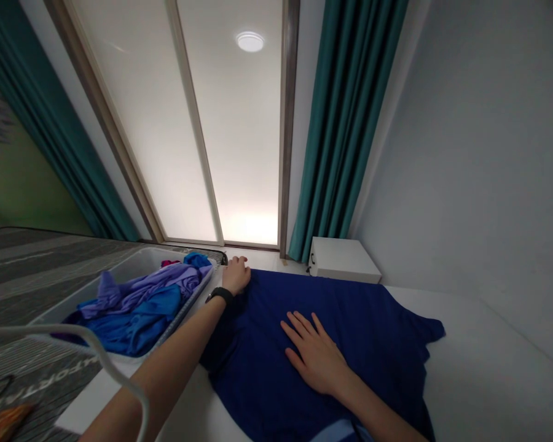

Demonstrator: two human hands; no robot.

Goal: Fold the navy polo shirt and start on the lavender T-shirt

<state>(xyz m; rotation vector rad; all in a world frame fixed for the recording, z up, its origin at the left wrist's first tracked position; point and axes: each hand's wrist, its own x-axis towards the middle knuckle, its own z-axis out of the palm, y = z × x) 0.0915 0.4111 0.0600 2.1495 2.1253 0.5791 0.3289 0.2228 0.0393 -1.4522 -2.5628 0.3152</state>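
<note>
A dark blue shirt lies spread over a white surface in front of me, with a few soft wrinkles. At its far left corner my left hand, a black band on the wrist, has its fingers curled in at the cloth's edge. The tips of those fingers are partly hidden. My right hand rests flat on the middle of the shirt, fingers spread. A light blue part of the cloth shows at the bottom, near my right forearm.
Left of my forearm stands a white basket holding crumpled purple and blue clothes. A pale cable loops across the lower left. Beyond the surface are a white cabinet, teal curtains and frosted sliding doors. A wall rises at right.
</note>
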